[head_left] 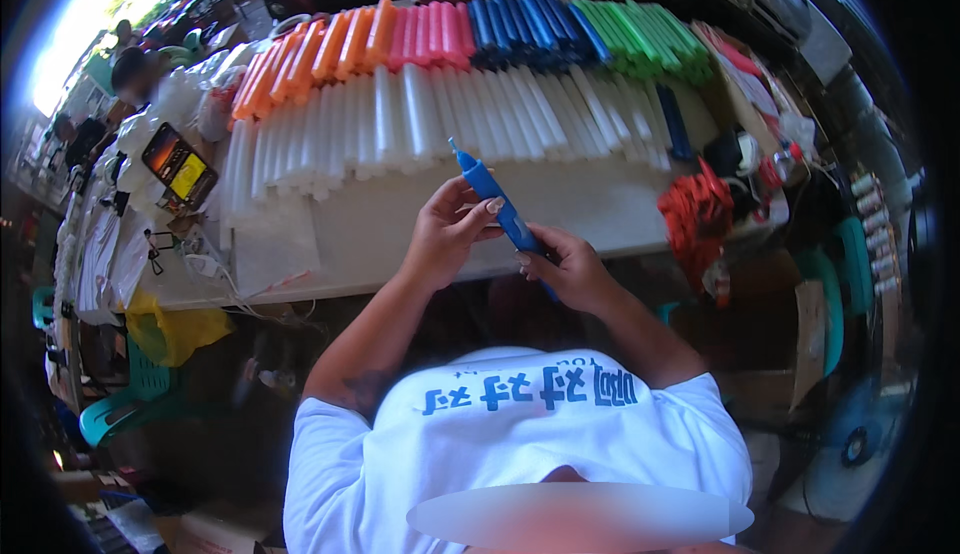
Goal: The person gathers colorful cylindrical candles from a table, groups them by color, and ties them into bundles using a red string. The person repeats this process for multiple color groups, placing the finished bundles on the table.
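Head view: your left hand (448, 232) pinches the blue pen-shaped tool (508, 214) between thumb and fingers; your right hand (570, 269) closes around its lower end, though its fingers appear partly hidden; the tool slants over the white table (600, 216), tip toward the white tubes (490, 114)

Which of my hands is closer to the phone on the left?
Left. Your left hand, gripping the blue pen-like object, is to the right of the phone; your right hand, gripping that object's lower part, is farther right.
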A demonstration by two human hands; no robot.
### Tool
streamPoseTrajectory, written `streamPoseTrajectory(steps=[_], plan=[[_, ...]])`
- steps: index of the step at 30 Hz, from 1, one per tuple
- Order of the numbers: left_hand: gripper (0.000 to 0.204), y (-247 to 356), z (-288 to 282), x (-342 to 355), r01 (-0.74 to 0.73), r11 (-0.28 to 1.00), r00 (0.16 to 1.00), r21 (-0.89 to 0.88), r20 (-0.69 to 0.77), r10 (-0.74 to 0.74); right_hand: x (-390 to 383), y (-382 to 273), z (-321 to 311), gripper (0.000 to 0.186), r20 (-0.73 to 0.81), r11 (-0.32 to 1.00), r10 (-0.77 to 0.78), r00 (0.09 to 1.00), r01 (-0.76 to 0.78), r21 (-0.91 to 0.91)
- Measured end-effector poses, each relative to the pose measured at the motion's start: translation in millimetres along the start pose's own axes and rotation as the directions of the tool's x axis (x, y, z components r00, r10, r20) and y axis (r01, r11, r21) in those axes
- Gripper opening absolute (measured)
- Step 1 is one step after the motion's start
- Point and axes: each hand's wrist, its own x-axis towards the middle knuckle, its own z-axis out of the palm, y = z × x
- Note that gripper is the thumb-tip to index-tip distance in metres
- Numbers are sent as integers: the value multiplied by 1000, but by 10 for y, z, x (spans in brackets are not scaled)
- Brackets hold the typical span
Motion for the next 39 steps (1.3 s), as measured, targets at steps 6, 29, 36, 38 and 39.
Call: streamPoseTrajectory(steps=[6, 29, 36, 38, 39], plan=[[32, -274, 334, -81, 65, 981, 992, 180, 94, -83, -358, 48, -227, 35, -125, 920, -276, 953, 225, -320], [38, -494, 394, -72, 192, 970, 959, 153, 181, -218, -735, 591, -558, 28, 11, 790, 376, 926, -327, 518], [34, -318, 182, -48, 121, 991, 991, 49, 57, -124, -1036, 449, -1106, 29, 45, 776, 393, 918, -357, 520], [33, -275, 107, -47, 91, 996, 994, 15, 66, -92, -1177, 414, -1326, 29, -6, 787, 390, 921, -330, 522], [34, -266, 72, -50, 90, 996, 995, 24, 42, -91, -1256, 413, -1457, 28, -23, 788, 370, 929, -301, 537]])
